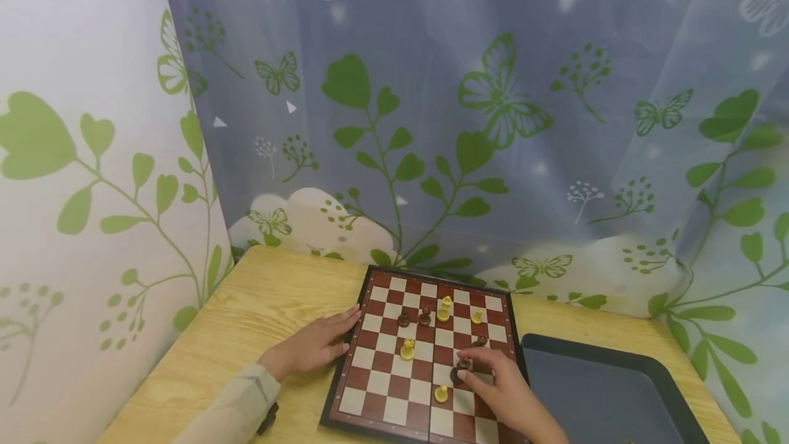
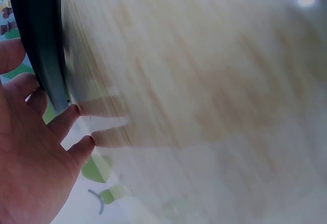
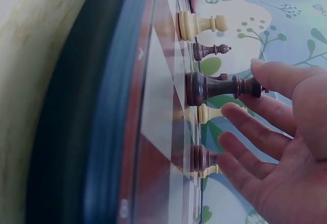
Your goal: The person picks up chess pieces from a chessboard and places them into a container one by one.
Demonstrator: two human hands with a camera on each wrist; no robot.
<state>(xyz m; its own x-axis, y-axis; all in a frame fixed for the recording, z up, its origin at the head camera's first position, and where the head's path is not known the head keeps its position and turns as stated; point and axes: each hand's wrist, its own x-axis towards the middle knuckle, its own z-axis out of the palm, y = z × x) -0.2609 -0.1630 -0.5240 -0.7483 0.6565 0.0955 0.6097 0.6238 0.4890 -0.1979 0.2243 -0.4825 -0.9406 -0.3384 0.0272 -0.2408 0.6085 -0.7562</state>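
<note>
A red-and-white chessboard (image 1: 379,382) with a dark rim lies on the wooden table. My right hand (image 1: 508,389) pinches the top of a tall dark chess piece (image 3: 204,89) between thumb and index finger; its base appears to touch the board. The other right fingers are spread, near another dark piece (image 3: 204,158). My left hand (image 1: 314,342) rests at the board's left edge, fingers extended and touching the rim (image 2: 48,55). A pale yellow pawn (image 1: 441,394) stands near the right hand, and a yellow piece (image 1: 407,349) is left of the middle.
Two dark pieces (image 1: 424,317) and several yellow ones, including a pawn (image 1: 477,317), stand farther back on the board. A dark tray (image 1: 592,389) lies to the board's right. Behind the table hangs a leaf-patterned curtain (image 1: 419,225). A small black object (image 1: 268,420) shows beside the left sleeve.
</note>
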